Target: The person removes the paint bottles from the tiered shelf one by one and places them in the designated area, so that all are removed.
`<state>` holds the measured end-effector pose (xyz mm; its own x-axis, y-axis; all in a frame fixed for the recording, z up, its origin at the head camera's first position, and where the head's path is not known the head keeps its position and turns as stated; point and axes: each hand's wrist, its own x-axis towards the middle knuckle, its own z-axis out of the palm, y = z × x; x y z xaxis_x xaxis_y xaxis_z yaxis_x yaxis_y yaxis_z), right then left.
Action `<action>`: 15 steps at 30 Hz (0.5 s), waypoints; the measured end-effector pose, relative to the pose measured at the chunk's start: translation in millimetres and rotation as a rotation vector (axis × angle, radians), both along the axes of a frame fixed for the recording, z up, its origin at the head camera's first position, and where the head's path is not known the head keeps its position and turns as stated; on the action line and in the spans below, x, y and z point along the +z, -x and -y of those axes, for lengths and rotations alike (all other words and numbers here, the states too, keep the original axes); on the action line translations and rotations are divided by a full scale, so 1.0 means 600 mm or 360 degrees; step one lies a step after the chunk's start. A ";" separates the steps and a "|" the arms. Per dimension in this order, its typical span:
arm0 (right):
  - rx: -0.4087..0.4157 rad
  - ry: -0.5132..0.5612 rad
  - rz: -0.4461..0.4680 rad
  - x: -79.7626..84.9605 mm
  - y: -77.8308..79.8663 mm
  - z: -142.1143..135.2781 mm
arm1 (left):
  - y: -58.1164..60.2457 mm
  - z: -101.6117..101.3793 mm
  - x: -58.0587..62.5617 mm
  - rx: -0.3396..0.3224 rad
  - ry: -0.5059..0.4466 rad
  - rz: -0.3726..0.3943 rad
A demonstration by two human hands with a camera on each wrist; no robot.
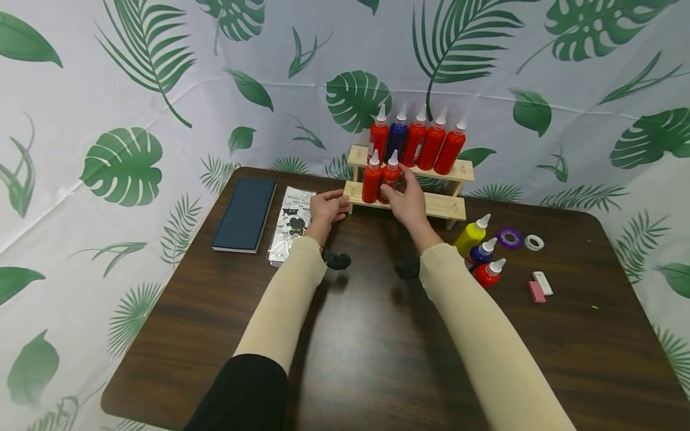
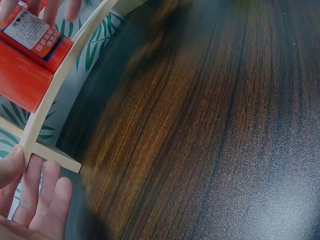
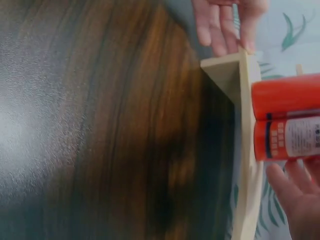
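Note:
A two-tier wooden rack point(image 1: 445, 205) stands at the back of the table. My left hand point(image 1: 326, 209) pinches the left end of its lower plank, thumb above and fingers beneath in the left wrist view. Two red bottles with white nozzle caps stand side by side on that plank, at its left part. Around the right one, a red bottle point(image 1: 390, 175) with a printed label, my right hand point(image 1: 408, 200) has its thumb and fingers. The left red bottle point(image 1: 371, 182) is next to it. On the upper tier is a row of several red bottles point(image 1: 434, 146) and one blue bottle point(image 1: 396, 139).
Right of the rack stand a yellow bottle point(image 1: 471, 236), a blue bottle point(image 1: 481, 252) and a red bottle point(image 1: 489, 273). Tape rolls point(image 1: 510, 237) and erasers point(image 1: 536, 291) lie beyond. On the left are a dark notebook point(image 1: 245, 214) and a sticker packet point(image 1: 284, 230).

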<state>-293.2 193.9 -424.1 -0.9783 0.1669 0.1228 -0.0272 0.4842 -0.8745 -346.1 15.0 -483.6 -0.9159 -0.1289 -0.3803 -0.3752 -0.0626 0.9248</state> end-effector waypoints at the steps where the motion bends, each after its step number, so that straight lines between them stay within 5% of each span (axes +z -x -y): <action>1: -0.0029 -0.0014 -0.0006 -0.001 0.000 0.003 | 0.000 0.000 0.000 0.0004 -0.0001 0.0002; 10: -0.0149 -0.0083 -0.0148 -0.012 -0.009 0.006 | 0.002 -0.001 -0.003 0.0016 0.0009 -0.0002; 15: -0.0164 -0.0010 -0.0176 -0.023 -0.036 -0.004 | 0.000 -0.002 -0.002 0.0024 0.0022 -0.0015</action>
